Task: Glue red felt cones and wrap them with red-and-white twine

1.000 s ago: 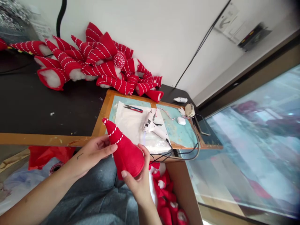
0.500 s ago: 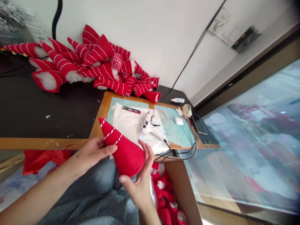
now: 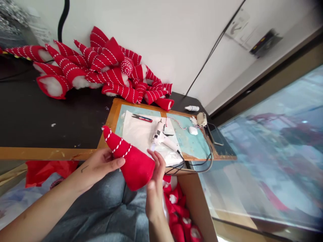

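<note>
My left hand [image 3: 98, 168] grips a red felt cone [image 3: 133, 164] from the left, its fingers under the narrow half. Red-and-white twine [image 3: 118, 146] winds around the cone's tip section. My right hand [image 3: 154, 188] stands upright at the cone's wide end, fingertips against its edge. Beyond the cone lies a white sheet [image 3: 136, 132] carrying a white hot glue gun [image 3: 161, 137] and red-handled thread snips [image 3: 141, 118]. The cone's open end faces away from me and is hidden.
A heap of red striped felt cones stuffed with white fluff [image 3: 106, 70] lies on the black table [image 3: 50, 124]. Below my right hand, a cardboard box [image 3: 195, 208] holds red-and-white felt pieces. A phone [image 3: 214, 133], twine spool [image 3: 201, 119] and cables sit on the wood-framed mat [image 3: 194, 144].
The cone has turned, its tip swinging further left. My right hand has moved from cradling the cone's underside to standing upright at its wide end.
</note>
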{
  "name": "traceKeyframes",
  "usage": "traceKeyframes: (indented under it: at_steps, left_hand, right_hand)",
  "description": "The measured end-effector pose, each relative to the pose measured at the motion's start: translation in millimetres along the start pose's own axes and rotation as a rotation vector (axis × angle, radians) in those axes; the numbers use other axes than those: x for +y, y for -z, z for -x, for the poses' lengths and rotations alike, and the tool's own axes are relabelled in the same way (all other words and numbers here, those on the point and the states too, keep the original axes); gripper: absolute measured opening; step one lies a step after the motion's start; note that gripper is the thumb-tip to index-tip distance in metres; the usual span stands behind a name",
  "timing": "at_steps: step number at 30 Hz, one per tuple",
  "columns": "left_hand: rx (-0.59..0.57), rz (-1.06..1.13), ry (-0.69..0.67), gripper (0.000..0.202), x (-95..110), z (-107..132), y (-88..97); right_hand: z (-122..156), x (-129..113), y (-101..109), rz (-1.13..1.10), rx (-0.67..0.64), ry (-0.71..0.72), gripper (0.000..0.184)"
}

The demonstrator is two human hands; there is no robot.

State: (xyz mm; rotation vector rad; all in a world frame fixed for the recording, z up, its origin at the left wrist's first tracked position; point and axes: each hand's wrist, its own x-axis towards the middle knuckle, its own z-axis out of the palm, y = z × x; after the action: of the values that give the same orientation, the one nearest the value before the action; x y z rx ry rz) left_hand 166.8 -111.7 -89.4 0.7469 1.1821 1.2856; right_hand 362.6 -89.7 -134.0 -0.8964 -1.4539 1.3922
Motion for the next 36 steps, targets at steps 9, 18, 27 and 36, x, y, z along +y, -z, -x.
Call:
traceKeyframes:
  at_steps: [9, 18, 27, 36]
  left_hand:
    - [0.007, 0.030, -0.008, 0.057, 0.6, 2.4, -9.8]
    - [0.011, 0.016, 0.057, 0.061, -6.3, -5.6, -0.9]
    - [-0.084, -0.008, 0.011, 0.056, -20.2, -10.6, 4.3]
    - [0.049, -0.051, 0.001, 0.061, -8.7, -8.7, -2.7]
  right_hand:
    - [-11.8, -10.8, -9.4, -0.107, 0.076, -0.121, 0.051]
    - [-6.5, -9.8, -9.4, -0.068, 0.025, 0.034, 0.085]
    - [-18.5, -8.3, -17.7, -0.407, 0.079, -0.263, 0.062]
    - [-13.6, -12.4, -5.8, 0.175, 0.034, 0.248, 0.087]
